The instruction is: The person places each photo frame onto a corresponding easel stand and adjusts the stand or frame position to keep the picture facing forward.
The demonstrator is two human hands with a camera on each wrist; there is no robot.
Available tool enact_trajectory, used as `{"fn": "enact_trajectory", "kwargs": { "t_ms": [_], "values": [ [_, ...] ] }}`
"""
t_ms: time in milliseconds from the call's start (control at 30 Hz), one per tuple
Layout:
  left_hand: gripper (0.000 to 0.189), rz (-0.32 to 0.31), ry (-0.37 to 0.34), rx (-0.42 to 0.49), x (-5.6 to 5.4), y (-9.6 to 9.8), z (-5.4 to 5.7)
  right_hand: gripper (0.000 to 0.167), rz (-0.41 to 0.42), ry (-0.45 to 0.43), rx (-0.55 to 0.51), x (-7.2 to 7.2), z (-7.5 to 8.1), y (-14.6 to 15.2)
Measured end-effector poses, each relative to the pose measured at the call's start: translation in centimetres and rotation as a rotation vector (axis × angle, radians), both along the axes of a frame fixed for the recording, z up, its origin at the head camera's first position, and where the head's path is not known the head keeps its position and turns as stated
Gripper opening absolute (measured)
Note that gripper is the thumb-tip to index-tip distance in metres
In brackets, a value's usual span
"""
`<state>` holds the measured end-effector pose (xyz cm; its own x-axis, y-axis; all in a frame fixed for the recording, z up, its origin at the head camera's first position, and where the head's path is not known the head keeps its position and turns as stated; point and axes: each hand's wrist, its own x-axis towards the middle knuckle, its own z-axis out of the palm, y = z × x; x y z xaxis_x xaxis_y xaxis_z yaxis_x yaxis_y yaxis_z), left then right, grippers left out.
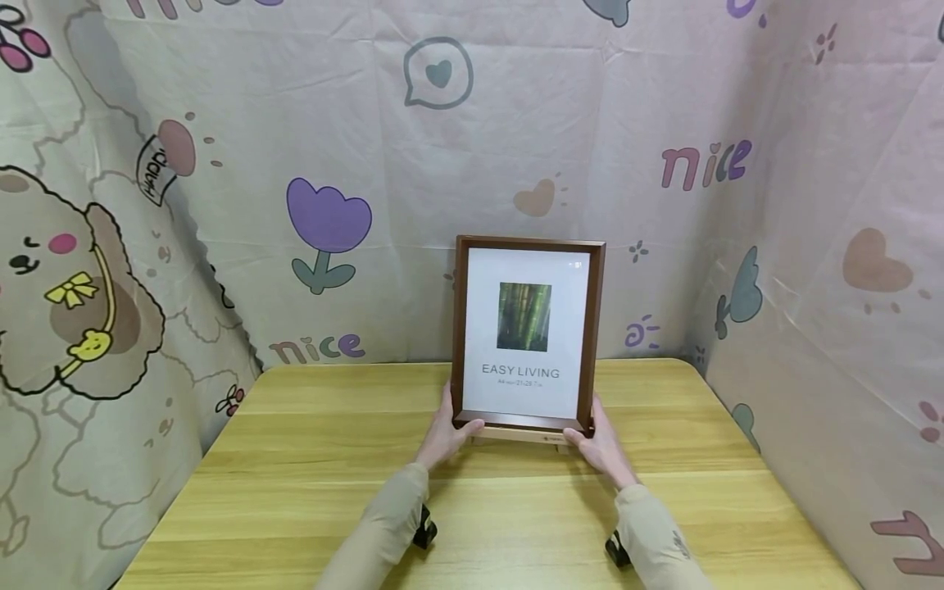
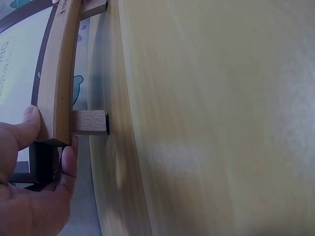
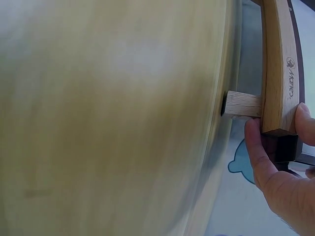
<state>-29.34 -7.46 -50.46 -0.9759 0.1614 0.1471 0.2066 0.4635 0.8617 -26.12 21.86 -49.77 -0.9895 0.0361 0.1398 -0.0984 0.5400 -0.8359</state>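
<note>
A brown picture frame [image 1: 528, 422] stands nearly upright at the back of the table, its white sheet reading "EASY LIVING" under a small bamboo picture. Along its bottom edge runs a light wooden stand [image 1: 519, 434], whose bar and short feet show in both wrist views. My left hand [image 1: 444, 428] grips the frame's lower left corner, thumb in front and fingers beneath and behind. At the lower right corner my right hand [image 1: 601, 442] grips likewise, its thumb [image 3: 306, 125] beside the wooden bar [image 3: 280, 69]. The backs of frame and stand are hidden.
The wood-grain table [image 1: 332, 459] reaches back to a patterned cloth [image 1: 413, 164] hung behind it and along both sides. Each sleeved wrist carries a small black device [image 1: 425, 528].
</note>
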Motion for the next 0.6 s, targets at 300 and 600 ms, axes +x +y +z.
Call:
{"fn": "enact_trajectory", "kwargs": {
  "t_ms": [300, 600],
  "values": [
    [0.105, 0.02, -0.021, 0.023, 0.6, -0.7, 0.2, 0.089, 0.007, 0.005, 0.018, -0.2, -0.1, -0.7],
    [0.105, 0.038, -0.015, 0.014, 0.8, -1.6, 0.0, 0.09, 0.025, 0.002, 0.006, -0.5, -0.1, -1.5]
  ]
}}
